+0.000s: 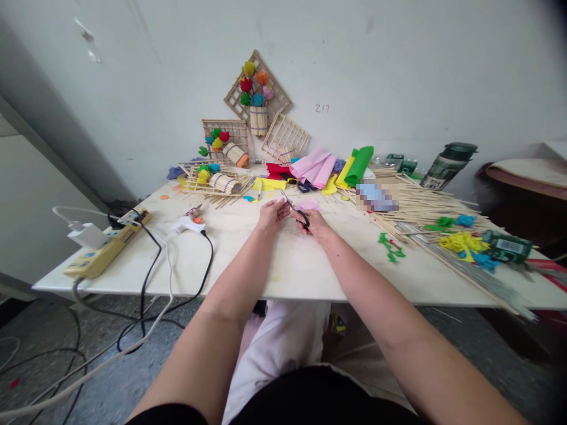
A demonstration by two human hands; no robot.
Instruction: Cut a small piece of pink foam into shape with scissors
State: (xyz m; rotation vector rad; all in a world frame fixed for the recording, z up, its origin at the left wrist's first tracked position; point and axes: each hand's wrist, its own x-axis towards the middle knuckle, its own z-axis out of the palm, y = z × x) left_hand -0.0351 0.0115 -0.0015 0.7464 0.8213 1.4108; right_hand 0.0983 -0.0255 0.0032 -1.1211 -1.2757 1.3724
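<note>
My right hand [312,224] is closed on a pair of scissors with black handles [303,219]. The blades point up and to the left, close to the fingers of my left hand [273,213]. My left hand is closed, its fingertips pinched together beside the blades; whatever it holds is too small to make out. Both hands are over the middle of the white table [305,271]. Just beyond the scissors lies a piece of pink paper [310,204].
At the left are a yellow power strip [95,257], cables and a white glue gun [188,225]. Coloured sheets [359,166] and lattice frames with flowers [258,88] stand at the back. Wooden sticks [425,203], yellow pieces [463,242] and a dark bottle [450,165] are at the right.
</note>
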